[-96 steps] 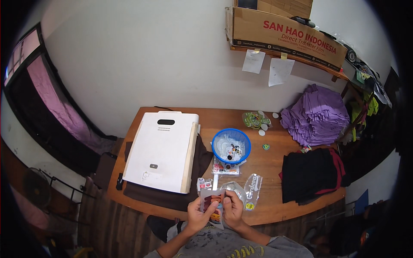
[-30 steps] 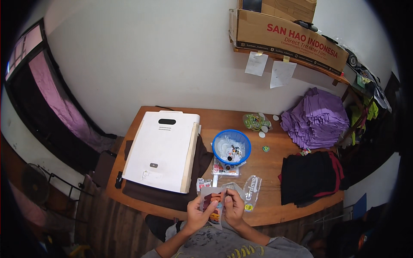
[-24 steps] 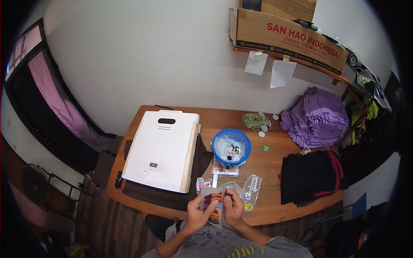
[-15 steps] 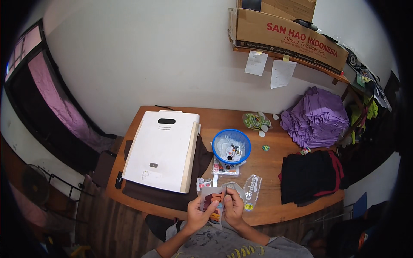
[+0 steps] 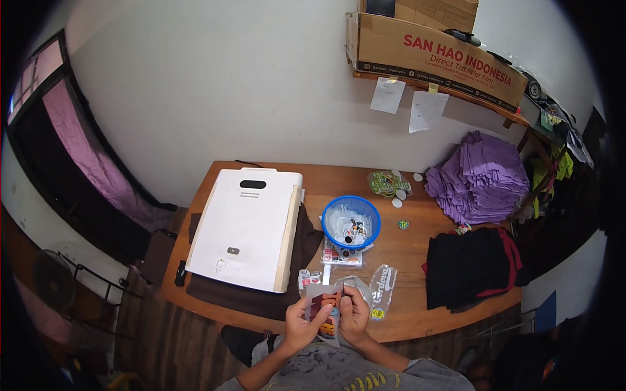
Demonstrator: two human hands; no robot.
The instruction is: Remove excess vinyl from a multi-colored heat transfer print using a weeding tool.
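Observation:
A printed transfer film, translucent at its edges with brown, orange and blue shapes, is held over the near table edge. My left hand grips its left side, thumb lying across the print. On the right side, my right hand pinches it with fingers bent. Just beyond my hands lie a small printed card and clear film with white lettering. Farther off, a blue plastic basket holds pale film scraps with dark and coloured prints, resting partly on printed sheets.
Left on the wooden table, a large white heat press sits over dark brown cloth. Folded black-and-red garments and a tall purple cloth stack stand at right. Green-printed film lies near the wall; cardboard boxes fill the shelf above.
Almost nothing differs. Both hands keep hold of the film, which has shifted very slightly along with them.

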